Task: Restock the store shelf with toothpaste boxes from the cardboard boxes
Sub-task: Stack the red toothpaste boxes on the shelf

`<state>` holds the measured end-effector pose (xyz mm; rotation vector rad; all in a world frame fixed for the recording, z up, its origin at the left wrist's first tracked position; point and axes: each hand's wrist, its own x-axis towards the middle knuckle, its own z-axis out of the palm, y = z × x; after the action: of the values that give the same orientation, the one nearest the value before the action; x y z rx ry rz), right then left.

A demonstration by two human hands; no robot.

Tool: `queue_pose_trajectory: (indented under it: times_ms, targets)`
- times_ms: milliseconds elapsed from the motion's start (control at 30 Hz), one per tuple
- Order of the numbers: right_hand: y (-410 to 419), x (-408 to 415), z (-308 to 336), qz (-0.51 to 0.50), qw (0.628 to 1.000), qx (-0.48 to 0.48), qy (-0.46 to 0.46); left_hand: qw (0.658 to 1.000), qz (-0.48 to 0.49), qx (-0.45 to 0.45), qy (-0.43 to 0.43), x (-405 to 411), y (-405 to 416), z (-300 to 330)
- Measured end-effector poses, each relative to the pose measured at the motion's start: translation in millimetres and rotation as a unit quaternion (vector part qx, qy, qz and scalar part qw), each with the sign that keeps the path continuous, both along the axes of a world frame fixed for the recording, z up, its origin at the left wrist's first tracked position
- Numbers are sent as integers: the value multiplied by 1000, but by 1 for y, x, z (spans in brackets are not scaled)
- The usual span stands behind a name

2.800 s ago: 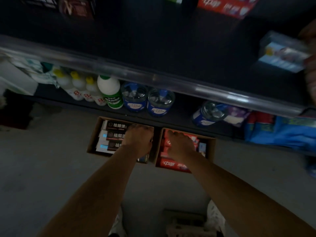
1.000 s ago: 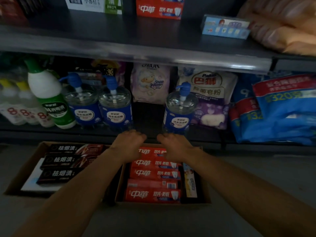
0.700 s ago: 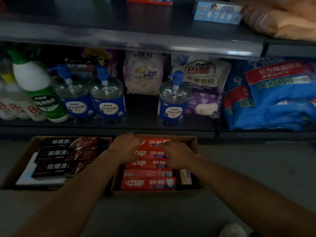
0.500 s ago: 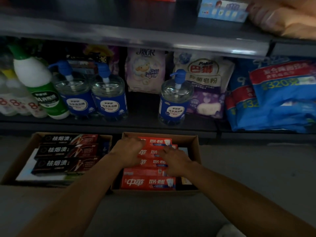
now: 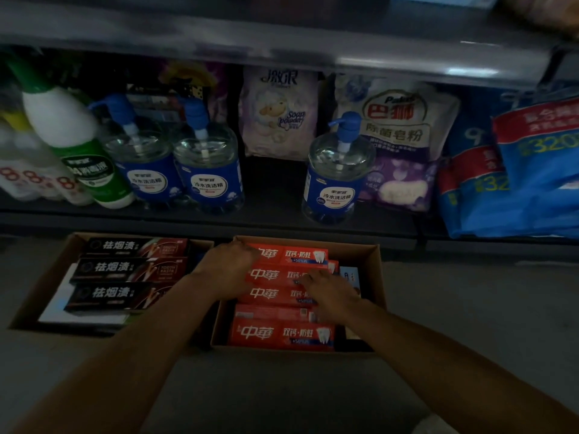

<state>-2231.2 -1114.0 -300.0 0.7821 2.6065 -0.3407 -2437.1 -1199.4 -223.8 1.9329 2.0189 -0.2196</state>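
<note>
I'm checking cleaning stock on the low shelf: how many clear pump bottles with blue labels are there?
3. Two stand side by side on the left: pump bottle and its neighbour. A third stands alone further right, before the soap powder bags. More could hide behind.

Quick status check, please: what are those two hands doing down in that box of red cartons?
Left hand and right hand both on the red toothpaste boxes in the right cardboard box. Grip unclear, nothing lifted. Nothing in the way.

The red boxes (image 5: 282, 335) read "中華", the black boxes (image 5: 125, 267) "祛烟渍", the pump bottles (image 5: 335, 195) "冷水洗洁精", one pouch (image 5: 279, 117) "Soap powder".
</note>
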Motion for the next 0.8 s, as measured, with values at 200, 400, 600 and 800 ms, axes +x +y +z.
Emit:
queue_pose_trajectory:
  times_ms: [200, 400, 600, 800]
  targets:
    - [8, -3, 37, 28, 999, 3, 42, 1000, 1, 15, 3, -14, -5, 32]
    - [23, -4, 143, 35, 992, 53, 113, 998, 20, 59, 7, -25, -3, 101]
    - [34, 4, 249, 31, 983, 125, 133, 989, 18, 143, 25, -22, -8, 186]
    - [31, 15, 333, 36, 975, 170, 135, 979, 9, 203, 25, -4, -17, 266]
